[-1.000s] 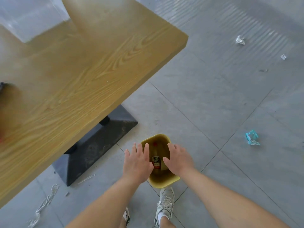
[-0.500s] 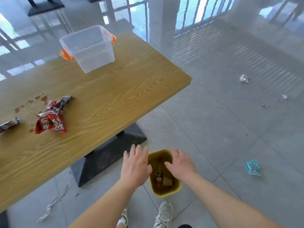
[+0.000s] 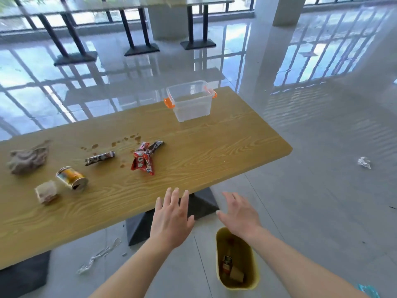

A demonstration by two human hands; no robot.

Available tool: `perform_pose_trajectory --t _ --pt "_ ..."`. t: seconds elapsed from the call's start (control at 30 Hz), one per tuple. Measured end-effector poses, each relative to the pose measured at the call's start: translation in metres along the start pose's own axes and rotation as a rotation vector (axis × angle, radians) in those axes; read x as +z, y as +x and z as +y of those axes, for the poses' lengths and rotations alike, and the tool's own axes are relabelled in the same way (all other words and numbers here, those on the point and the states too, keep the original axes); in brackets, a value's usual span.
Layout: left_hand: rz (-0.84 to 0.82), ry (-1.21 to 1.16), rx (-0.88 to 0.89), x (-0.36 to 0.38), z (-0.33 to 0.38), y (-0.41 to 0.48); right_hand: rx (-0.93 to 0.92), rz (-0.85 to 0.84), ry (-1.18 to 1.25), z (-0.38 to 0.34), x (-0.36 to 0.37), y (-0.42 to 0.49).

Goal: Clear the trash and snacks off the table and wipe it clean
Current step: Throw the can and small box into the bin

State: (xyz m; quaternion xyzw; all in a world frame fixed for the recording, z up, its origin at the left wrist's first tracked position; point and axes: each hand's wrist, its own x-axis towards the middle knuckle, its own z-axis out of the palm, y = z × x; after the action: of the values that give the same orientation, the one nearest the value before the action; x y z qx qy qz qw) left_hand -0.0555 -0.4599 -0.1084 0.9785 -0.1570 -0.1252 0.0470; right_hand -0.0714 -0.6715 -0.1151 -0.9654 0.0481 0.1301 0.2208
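Note:
On the wooden table (image 3: pixel 204 147) lie a red crumpled wrapper (image 3: pixel 142 163), a dark snack bar (image 3: pixel 100 158), a tipped can (image 3: pixel 72 177), a small brown packet (image 3: pixel 46 192) and a grey rag (image 3: pixel 28 158). Brown stains (image 3: pixel 120 143) mark the wood. My left hand (image 3: pixel 171 218) hovers open at the table's near edge. My right hand (image 3: pixel 238 216) is open above the yellow bin (image 3: pixel 254 254) on the floor, which holds some trash.
A clear plastic box (image 3: pixel 191 104) with orange clips stands at the table's far end. Crumpled paper (image 3: pixel 364 162), a foil strip (image 3: pixel 98 254) and a teal scrap (image 3: pixel 368 291) lie on the floor. The table's black base (image 3: pixel 137 226) is beside the bin. Other tables stand behind.
My view has tilted up from the bin to the tabletop. Both hands rose from the bin's rim and spread apart, empty.

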Motion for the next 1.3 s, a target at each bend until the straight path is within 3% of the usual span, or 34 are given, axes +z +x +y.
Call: perform_pose_trajectory --t 0.33,0.87,1.3 --pt "0.150 -0.017 -0.159 -0.063 -0.073 -0.051 -0.220 0.079 -0.089 -0.116 -0.043 0.019" --pt "0.246 -0.026 -0.436 -0.108 -0.304 -0.188 -0.531 0.025 -0.153 -0.383 0.037 -0.007" --pt "0.193 -0.097 -0.628 -0.096 -0.372 -0.192 -0.651 -0.098 -0.269 -0.461 0.073 0.034"
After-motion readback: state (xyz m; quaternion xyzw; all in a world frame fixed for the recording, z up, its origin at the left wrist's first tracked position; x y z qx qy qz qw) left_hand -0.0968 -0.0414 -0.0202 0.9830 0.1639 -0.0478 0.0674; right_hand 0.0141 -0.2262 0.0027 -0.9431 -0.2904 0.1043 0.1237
